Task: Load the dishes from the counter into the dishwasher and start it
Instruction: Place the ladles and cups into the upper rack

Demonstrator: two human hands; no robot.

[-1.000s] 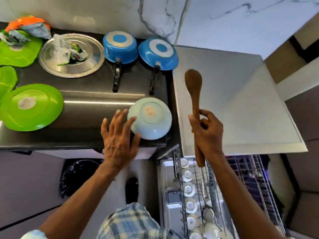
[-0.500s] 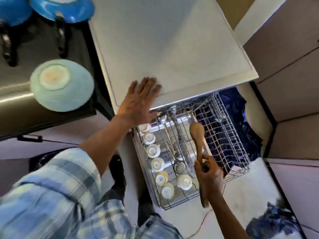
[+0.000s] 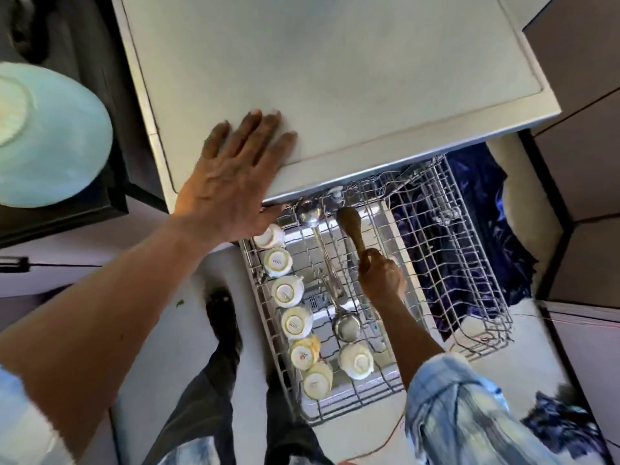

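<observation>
My right hand grips the handle of a wooden spoon, whose bowl points away from me low over the middle of the pulled-out wire rack of the dishwasher. Several upturned white cups line the rack's left side, and metal ladles lie along its centre. My left hand rests flat, fingers spread, on the front edge of the dishwasher's pale top. A light blue bowl sits upside down on the dark counter at the left.
The rack's right half holds only bare wire, with dark blue cloth beneath it. Grey cabinet fronts stand to the right. My legs and a dark shoe are on the floor left of the rack. A thin orange cord trails across the floor.
My view swung down from the counter to the rack. The right hand carried the wooden spoon down into the rack. The left hand left the blue bowl and settled on the dishwasher's top.
</observation>
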